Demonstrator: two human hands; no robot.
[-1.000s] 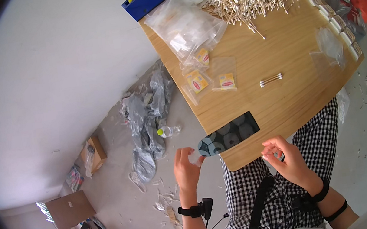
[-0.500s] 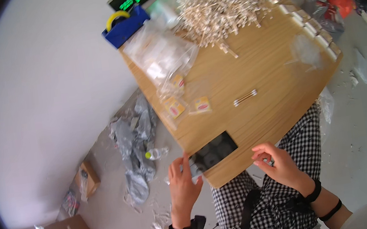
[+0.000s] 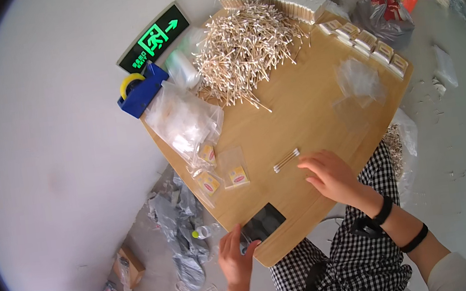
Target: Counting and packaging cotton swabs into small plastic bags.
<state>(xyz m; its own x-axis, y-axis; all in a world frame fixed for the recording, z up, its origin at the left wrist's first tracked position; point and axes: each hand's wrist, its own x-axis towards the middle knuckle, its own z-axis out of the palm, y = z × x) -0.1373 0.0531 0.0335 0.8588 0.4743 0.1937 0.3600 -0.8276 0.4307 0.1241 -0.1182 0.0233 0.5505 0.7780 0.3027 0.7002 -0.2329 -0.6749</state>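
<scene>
A few cotton swabs point(image 3: 287, 160) lie side by side in a small row on the wooden table point(image 3: 300, 118). Just right of them, my right hand point(image 3: 332, 176) reaches over the tabletop, thumb and fingers apart, holding nothing. At the near left corner, my left hand point(image 3: 237, 258) has its thumb and fingers spread beside a dark flat slab that looks like a phone point(image 3: 264, 222). Its fingertips are at the slab's left end; whether they touch it I cannot tell. A big loose heap of cotton swabs point(image 3: 243, 51) covers the far part of the table.
Clear plastic bags point(image 3: 185, 119) and small bags with yellow cards point(image 3: 238, 174) line the left edge. A blue tape dispenser point(image 3: 145, 90) stands at the far left. Packed swab bundles point(image 3: 296, 4) sit behind the heap, small packs point(image 3: 382, 52) along the right edge. A bottle point(image 3: 204, 231) lies below.
My right hand has moved forward over the table toward the small row of swabs. My left hand stays by the dark slab. The view has shifted, showing more of the table's far end.
</scene>
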